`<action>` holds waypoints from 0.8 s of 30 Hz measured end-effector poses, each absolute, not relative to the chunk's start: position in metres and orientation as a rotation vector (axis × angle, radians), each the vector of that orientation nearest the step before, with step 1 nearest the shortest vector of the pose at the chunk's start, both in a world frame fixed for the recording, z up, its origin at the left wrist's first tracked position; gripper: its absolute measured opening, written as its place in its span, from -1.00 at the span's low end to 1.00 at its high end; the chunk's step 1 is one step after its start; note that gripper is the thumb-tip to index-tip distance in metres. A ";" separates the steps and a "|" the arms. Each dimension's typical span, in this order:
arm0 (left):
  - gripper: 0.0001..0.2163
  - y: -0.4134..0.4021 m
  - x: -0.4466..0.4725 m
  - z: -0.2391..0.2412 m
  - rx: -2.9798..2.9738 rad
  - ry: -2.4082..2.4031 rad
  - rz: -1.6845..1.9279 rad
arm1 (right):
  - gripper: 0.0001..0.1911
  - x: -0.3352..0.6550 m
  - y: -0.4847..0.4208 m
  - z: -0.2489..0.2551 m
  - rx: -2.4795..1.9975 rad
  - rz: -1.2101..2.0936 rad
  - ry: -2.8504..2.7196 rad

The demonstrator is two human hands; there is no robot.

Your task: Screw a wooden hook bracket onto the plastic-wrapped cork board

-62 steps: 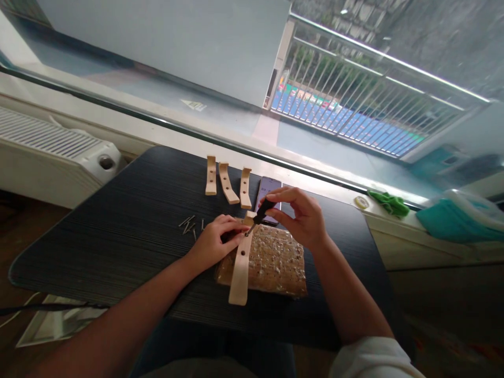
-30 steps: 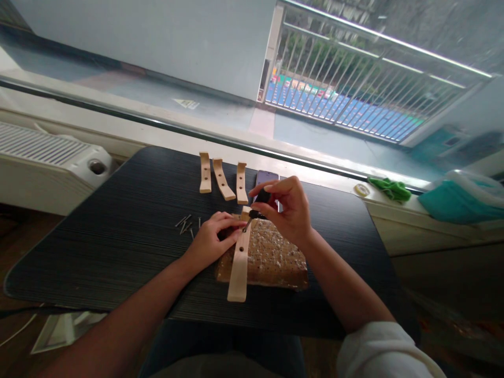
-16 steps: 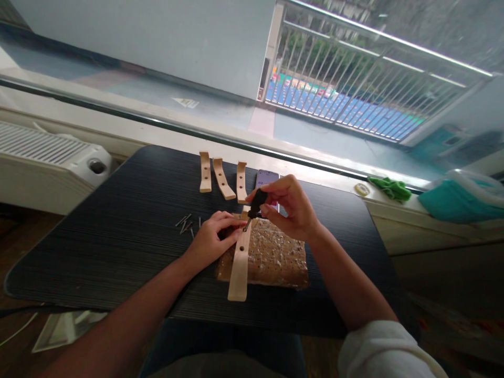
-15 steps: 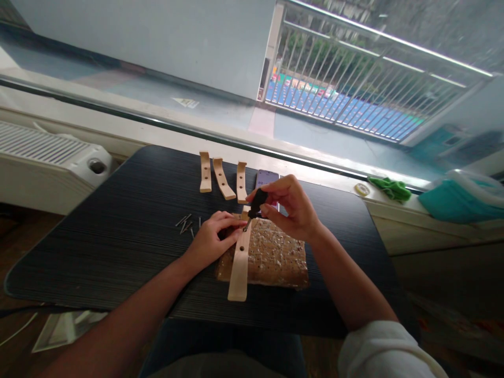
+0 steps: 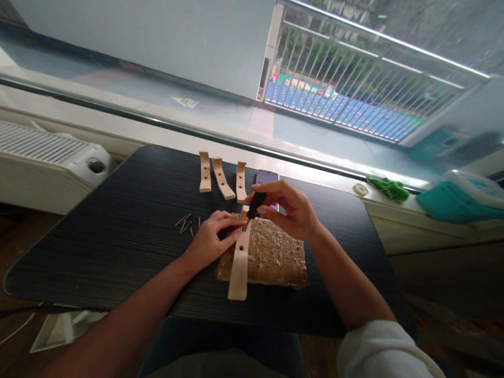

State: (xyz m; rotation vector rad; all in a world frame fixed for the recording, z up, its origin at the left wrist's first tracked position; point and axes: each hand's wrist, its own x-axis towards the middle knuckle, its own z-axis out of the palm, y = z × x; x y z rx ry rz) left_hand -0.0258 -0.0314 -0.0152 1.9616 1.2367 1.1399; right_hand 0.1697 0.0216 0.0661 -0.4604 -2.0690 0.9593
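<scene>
Leaning more steeply than about two seconds ago, the black-handled screwdriver (image 5: 256, 203) is now bringing its handle closer over the wooden strip (image 5: 238, 273).

Nearest, a pale sleeve (image 5: 374, 349) and dark trousers (image 5: 220, 341) are running out of the picture at the bottom. On the table (image 5: 118, 226), the brown, pitted block (image 5: 279, 252) is carrying the strip, whose near end is jutting past the block's edge. The left hand (image 5: 216, 231) is resting thumb and fingertips against the strip's left side, covering the block's far left corner; whether it is pinching the wood, I cannot tell. The right hand (image 5: 289, 207) is gripping the screwdriver between thumb and fingers, and the tip is pointing into the strip's upper hole, too small to make out clearly. The lower hole is showing plainly, while the strip's far end is partly hiding behind the tool.

Left of the hands, thin metal fasteners (image 5: 183, 226) are lying loose, too fine to identify as screws or nails. Beyond, three similar wooden pieces (image 5: 223, 184) are lying side by side, and a phone (image 5: 267, 177) is disappearing partly behind the right hand, its display unreadable. Farther off, a green cloth (image 5: 389, 189) is lying on the sill, and railings (image 5: 354, 79) are standing outside.
</scene>
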 end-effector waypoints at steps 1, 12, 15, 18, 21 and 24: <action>-0.84 -0.032 -0.026 -0.016 1.965 1.237 1.143 | -0.67 0.170 0.022 0.066 -0.460 0.954 -2.066; -0.84 -0.028 -0.026 -0.017 1.966 1.263 1.152 | -0.69 0.170 0.023 0.064 -0.463 0.953 -2.049; -0.84 -0.029 -0.026 -0.017 1.957 1.260 1.148 | -0.69 0.168 0.023 0.061 -0.516 0.960 -2.008; -0.84 -0.030 -0.026 -0.016 1.948 1.256 1.143 | -0.68 0.165 0.022 0.056 -0.547 0.957 -1.953; -0.84 -0.030 -0.026 -0.015 1.940 1.257 1.141 | -0.69 0.161 0.021 0.054 -0.527 0.972 -1.913; -0.85 -0.029 -0.025 -0.015 1.925 1.260 1.142 | -0.71 0.159 0.019 0.055 -0.517 1.004 -1.897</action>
